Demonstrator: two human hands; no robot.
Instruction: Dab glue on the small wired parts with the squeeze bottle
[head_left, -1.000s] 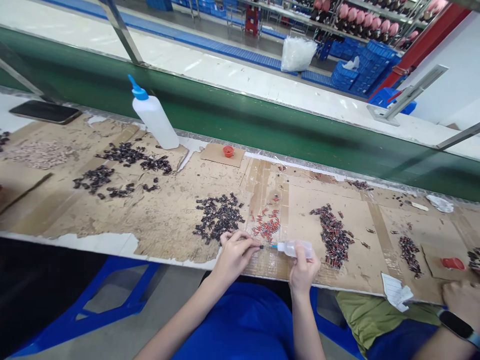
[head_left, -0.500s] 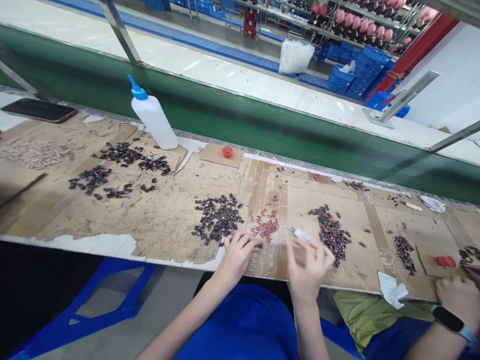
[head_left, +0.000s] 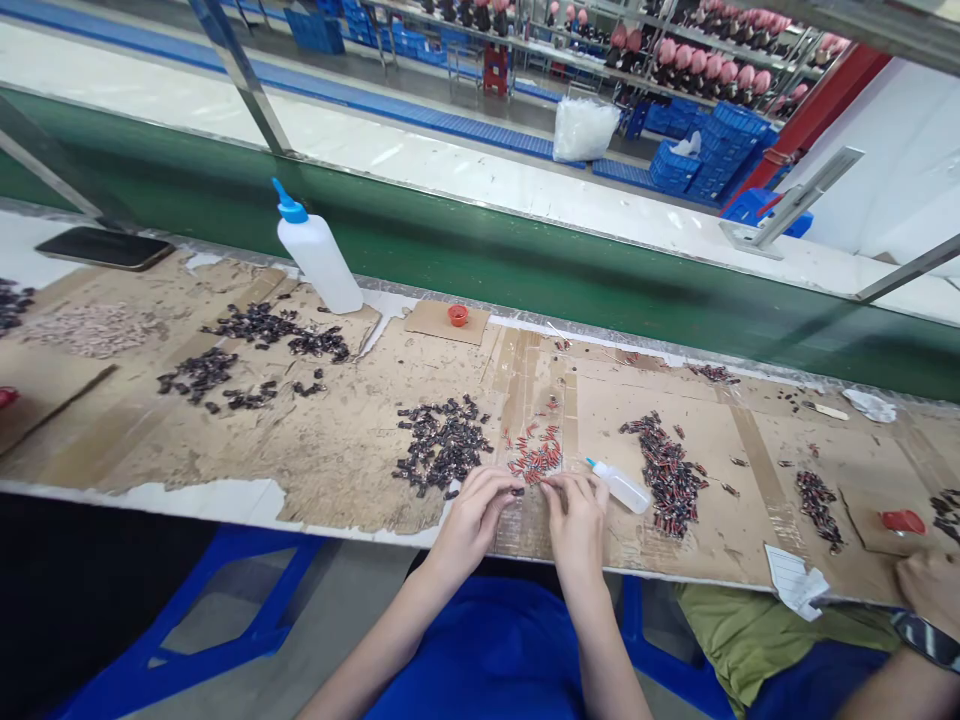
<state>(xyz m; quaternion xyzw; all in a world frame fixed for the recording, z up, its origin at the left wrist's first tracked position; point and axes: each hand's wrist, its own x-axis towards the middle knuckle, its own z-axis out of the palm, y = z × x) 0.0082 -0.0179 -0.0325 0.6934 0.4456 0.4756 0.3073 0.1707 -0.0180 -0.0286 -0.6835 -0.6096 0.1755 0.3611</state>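
My left hand [head_left: 474, 510] pinches a small black part [head_left: 517, 491] between thumb and fingertips, just right of a pile of black parts [head_left: 442, 442]. Close beside it, my right hand [head_left: 576, 508] has its fingertips together at the lower edge of a pile of small red parts [head_left: 536, 457]; what they hold is too small to make out. A small white bottle with a blue tip [head_left: 624, 487] lies right of my right hand. Beyond it is a pile of mixed red and black parts [head_left: 667, 475].
A tall white bottle [head_left: 322, 262] stands at the back left, near a red cup [head_left: 458, 315] on cardboard. A phone [head_left: 105, 247] lies far left. At the right edge are a co-worker's hand [head_left: 931, 585] and another red cup [head_left: 902, 521]. Crumpled paper [head_left: 795, 580] overhangs the front edge.
My right hand has moved left from over the small bottle to the red parts, and its fingers have closed together. My left hand keeps its pinch. The view has shifted slightly.
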